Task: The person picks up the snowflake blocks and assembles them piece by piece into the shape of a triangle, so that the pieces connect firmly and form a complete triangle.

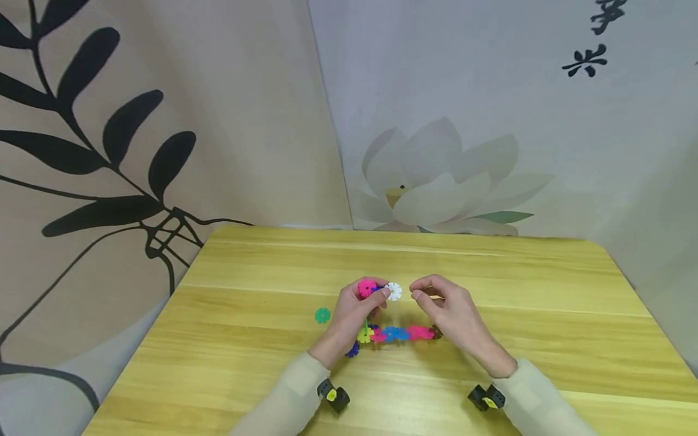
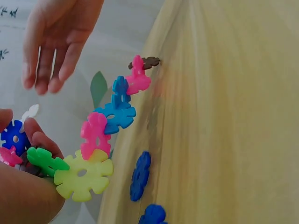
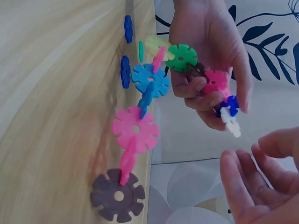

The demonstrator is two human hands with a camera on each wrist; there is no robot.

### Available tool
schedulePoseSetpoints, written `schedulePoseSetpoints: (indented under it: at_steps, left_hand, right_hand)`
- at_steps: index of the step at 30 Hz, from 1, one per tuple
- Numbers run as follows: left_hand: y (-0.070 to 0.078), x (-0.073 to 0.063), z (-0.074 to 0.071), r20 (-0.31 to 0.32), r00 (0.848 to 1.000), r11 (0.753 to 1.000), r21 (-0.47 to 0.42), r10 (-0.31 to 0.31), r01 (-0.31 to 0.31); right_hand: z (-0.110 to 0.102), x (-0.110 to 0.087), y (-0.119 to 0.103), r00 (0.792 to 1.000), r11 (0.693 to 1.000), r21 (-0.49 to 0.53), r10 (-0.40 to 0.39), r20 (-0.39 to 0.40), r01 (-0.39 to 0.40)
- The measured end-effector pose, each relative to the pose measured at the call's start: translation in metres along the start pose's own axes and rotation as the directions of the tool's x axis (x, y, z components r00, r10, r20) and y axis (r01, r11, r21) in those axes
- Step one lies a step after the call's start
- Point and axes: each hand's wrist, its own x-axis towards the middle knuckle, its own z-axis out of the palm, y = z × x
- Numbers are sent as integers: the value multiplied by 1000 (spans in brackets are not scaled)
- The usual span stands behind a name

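Observation:
My left hand (image 1: 349,312) grips the upper end of a chain of interlocking plastic snowflake discs. At that end a white disc (image 1: 395,291) sticks out past the thumb, fitted to a dark blue disc (image 3: 230,106), with pink discs (image 3: 216,81) behind it. From the hand the chain runs through a green disc (image 3: 182,57) and a yellow disc (image 2: 84,176). Light blue discs (image 1: 395,334) and pink ones follow, ending in a brown disc (image 3: 117,195). My right hand (image 1: 455,309) hovers just right of the white disc, fingers loosely bent, holding nothing.
A loose green disc (image 1: 322,315) lies on the wooden table (image 1: 229,363) left of my left hand. Loose dark blue discs (image 2: 140,176) lie near the chain. A printed backdrop (image 1: 262,121) stands behind the table's far edge.

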Motion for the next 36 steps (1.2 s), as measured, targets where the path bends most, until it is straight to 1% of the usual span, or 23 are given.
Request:
schedulePoseSetpoints:
  at_steps: [3, 6, 9, 11, 13, 14, 17, 21, 23, 26, 27, 29, 32, 34, 36]
  left_hand:
    - [3, 8, -4, -3, 1000, 1000, -25, -15, 15]
    - [7, 18, -8, -4, 999, 998, -49, -46, 46]
    - [10, 28, -12, -10, 997, 995, -74, -74, 73]
    - [11, 33, -15, -11, 996, 993, -84, -85, 84]
    - [10, 38, -19, -7, 996, 993, -85, -88, 87]
    - [10, 39, -20, -6, 996, 993, -83, -91, 90]
    - [10, 42, -25, 0, 995, 992, -77, -99, 98]
    - [8, 43, -29, -6, 994, 990, -83, -111, 110]
    - [6, 43, -29, -8, 993, 990, -86, -114, 113]
    - [4, 43, -29, -4, 993, 990, -78, -115, 114]
    - [4, 43, -28, -1, 993, 990, -74, -118, 117]
    - [3, 42, -28, -1, 993, 990, -70, -120, 120]
    - [2, 41, -27, -8, 993, 991, -69, -116, 115]
    - [2, 42, -26, -13, 994, 991, -70, -113, 112]
    - [3, 42, -26, -10, 994, 992, -68, -107, 106]
  right_hand:
    - [0, 0, -1, 1000, 1000, -11, -12, -12, 12]
    - [1, 0, -1, 999, 999, -28, -37, 4, 38]
    - [4, -4, -1, 994, 994, -57, -93, 57, 96]
    - [6, -7, 0, 983, 984, -88, -143, 119, 154]
    - [9, -9, 1, 959, 967, -118, -200, 200, 226]
    - [12, -9, 2, 944, 956, -137, -222, 246, 260]
    - [20, -9, 4, 888, 918, -194, -255, 382, 346]
    - [34, -7, 3, 811, 871, -267, -217, 544, 412]
    - [39, -7, 2, 775, 845, -297, -196, 602, 444]
    - [43, -7, 3, 740, 819, -319, -177, 649, 476]
    - [43, -8, 3, 734, 816, -323, -172, 657, 480]
    - [42, -9, 5, 738, 825, -318, -166, 654, 467]
    - [39, -10, 8, 755, 852, -279, -187, 628, 443]
    - [38, -9, 9, 770, 863, -256, -210, 603, 436]
    - [38, -8, 9, 779, 857, -256, -233, 583, 447]
